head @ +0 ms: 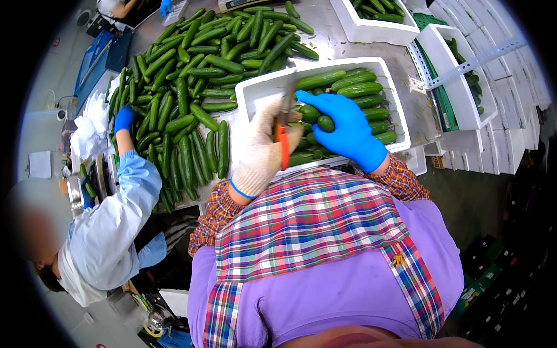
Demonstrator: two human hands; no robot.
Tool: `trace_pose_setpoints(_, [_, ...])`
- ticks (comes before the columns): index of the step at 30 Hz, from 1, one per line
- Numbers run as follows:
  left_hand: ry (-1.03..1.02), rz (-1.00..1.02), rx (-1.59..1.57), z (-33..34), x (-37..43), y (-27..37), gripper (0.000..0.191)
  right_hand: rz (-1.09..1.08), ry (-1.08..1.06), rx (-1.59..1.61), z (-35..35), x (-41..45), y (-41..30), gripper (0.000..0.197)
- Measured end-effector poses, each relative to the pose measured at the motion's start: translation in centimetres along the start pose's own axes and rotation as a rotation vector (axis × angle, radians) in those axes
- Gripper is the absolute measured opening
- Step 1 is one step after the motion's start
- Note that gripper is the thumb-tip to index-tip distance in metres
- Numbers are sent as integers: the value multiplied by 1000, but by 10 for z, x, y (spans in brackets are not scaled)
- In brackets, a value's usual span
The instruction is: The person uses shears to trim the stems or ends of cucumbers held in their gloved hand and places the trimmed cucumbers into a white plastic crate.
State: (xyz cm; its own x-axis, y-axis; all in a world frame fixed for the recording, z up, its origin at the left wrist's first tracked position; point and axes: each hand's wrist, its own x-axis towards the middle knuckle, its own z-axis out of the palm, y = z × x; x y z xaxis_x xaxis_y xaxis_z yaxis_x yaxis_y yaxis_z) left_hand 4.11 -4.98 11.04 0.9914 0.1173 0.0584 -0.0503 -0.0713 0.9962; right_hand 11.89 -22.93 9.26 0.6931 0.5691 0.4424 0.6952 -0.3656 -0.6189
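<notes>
My left hand (263,150), in a cream knit glove, is closed around orange-handled scissors (283,145). Their blurred blades point away from me, above the left part of a white foam box (394,74). Over that box my right hand (348,126), in a blue glove, grips small cucumbers, two of which show: one cucumber (326,124) end-on and another (309,114) beside the fingers. Inside the box, cucumbers (360,90) lie side by side along the right. My hands hide part of the box's contents.
A large cucumber heap (187,87) covers the metal table (335,50) at left. A co-worker's blue-gloved hand (124,118) touches it. Another foam box (378,31) of cucumbers stands at the back. A perforated metal bar (478,65) crosses near a box (487,117) and stacked white boxes (513,95) at right.
</notes>
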Motion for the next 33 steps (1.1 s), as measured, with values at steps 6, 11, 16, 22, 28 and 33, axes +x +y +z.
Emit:
trace_pose_setpoints(6, [-126, 322, 500, 10, 11, -4, 45, 106, -45, 184, 12, -6, -7, 35])
trace_pose_setpoints(11, [3, 140, 245, -4, -3, -9, 38, 271, -77, 249, 15, -3, -4, 49])
trace_pose_setpoints(16, [105, -76, 1, -18, -10, -23, 40, 612, -188, 1126, -5, 19, -8, 59])
trace_pose_setpoints(22, [134, -167, -311, -23, -7, -27, 45, 768, -249, 2002, 3, 25, -3, 65])
trace_pose_setpoints(28, [120, -143, -167, -25, -12, -36, 49, 631, -271, 2234, 3, 19, 4, 72])
trace_pose_setpoints(33, [41, -283, -222, -21, -17, -26, 48, 529, -233, 2189, 5, 15, 6, 79])
